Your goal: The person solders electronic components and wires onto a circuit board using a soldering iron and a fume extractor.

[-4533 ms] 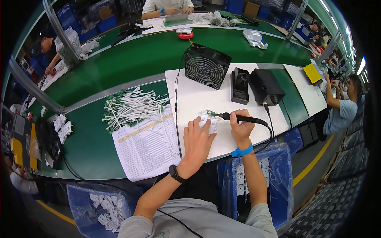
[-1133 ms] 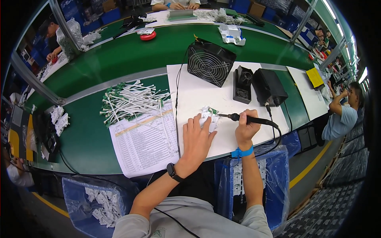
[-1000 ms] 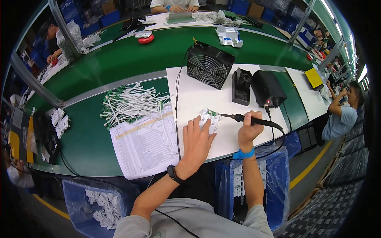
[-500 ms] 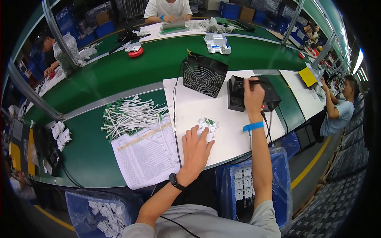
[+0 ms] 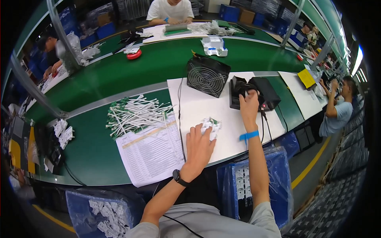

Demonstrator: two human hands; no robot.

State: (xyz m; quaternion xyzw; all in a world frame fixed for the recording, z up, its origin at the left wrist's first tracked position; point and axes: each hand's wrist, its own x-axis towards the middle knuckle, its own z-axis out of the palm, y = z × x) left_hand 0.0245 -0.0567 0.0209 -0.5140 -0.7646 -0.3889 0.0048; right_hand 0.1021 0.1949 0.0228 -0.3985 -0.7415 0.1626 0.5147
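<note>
My left hand (image 5: 199, 147) is over the white work board (image 5: 230, 137), thumb and fingers closed around a small white plastic housing (image 5: 214, 129). Bits of green circuit board show at its far edge; my fingers cover part of it. My right hand (image 5: 250, 104) reaches to the black soldering station (image 5: 266, 93), fingers curled on the dark handle of a soldering iron (image 5: 254, 88) at the station's holder. The iron's tip is hidden. Left of the station stands a black fan (image 5: 208, 77) with a round wire grille.
White cables with green ends (image 5: 137, 115) lie in a pile beside a printed sheet (image 5: 152, 156). Blue lined bins (image 5: 278, 174) stand below the table edge. A red round object (image 5: 134, 54) and a white tray (image 5: 214, 46) sit farther back. Several people work nearby.
My right hand has lowered slightly and shifted left, and the dark handle no longer sticks out to its right. My left hand stays on the housing. The whole view has shifted a little.
</note>
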